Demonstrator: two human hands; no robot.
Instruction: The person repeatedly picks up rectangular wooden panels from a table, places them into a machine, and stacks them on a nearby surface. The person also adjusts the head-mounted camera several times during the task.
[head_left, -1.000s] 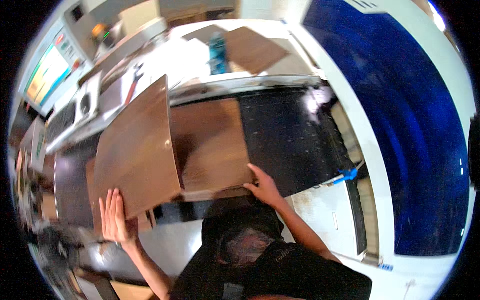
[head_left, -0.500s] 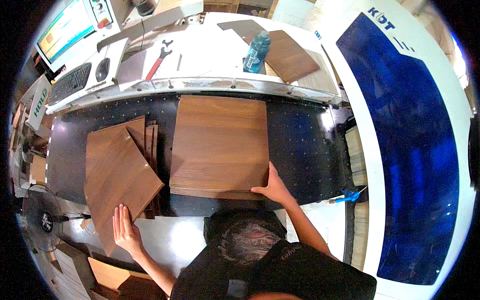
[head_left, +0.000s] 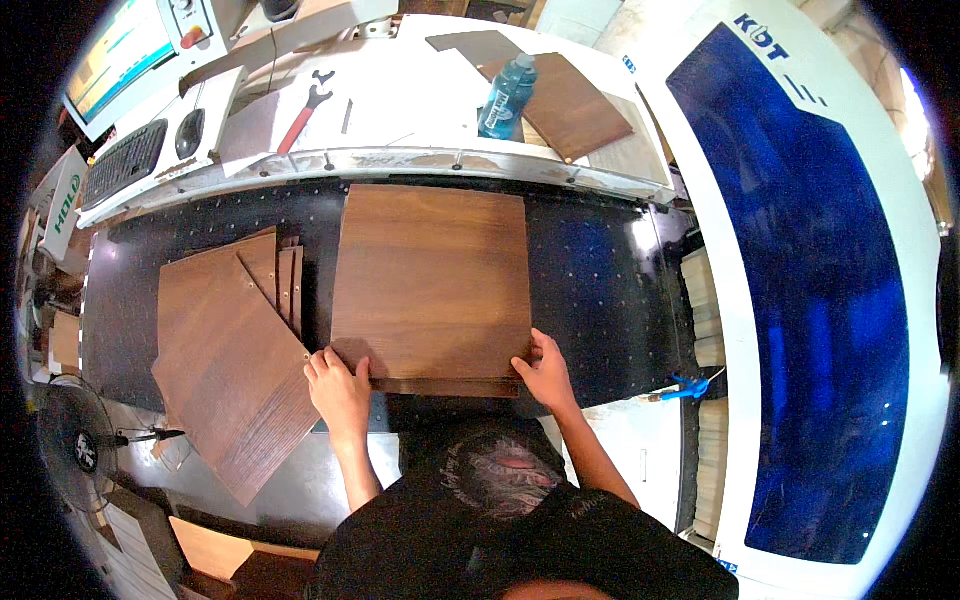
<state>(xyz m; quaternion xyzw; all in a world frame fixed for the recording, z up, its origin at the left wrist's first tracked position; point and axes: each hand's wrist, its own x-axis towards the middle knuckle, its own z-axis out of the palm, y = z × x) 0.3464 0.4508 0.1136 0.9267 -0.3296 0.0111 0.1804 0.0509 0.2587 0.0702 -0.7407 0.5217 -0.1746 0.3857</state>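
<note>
Moved since half a second ago: the left hand [head_left: 340, 398] has come off the loose board [head_left: 235, 385] and over to the stack of brown boards [head_left: 430, 280].
Left hand: fingers loosely bent, thumb spread away from them, laid at the stack's near left corner; whether it pinches any board, I cannot tell.
Right hand: half curled at the near right corner, thumb toward the near edge, other fingers along the right side; I cannot tell how firmly it grips.
Stack: flat on the black desk [head_left: 620, 290], straight in front of the person, lower boards showing past the top one along the near edge.
Loose board: lying askew over the left pile [head_left: 290, 285], its near corner jutting beyond the desk, its right corner just beside the left hand.
White ledge behind: a blue bottle [head_left: 507, 97], a red-handled wrench [head_left: 300, 125], a brown panel [head_left: 580, 108], and, farther left, a black mouse [head_left: 189, 133] and keyboard [head_left: 124, 160].
Right side: a blue air gun [head_left: 690, 387] near the desk's end, beside the machine's long blue cover [head_left: 810, 330].
</note>
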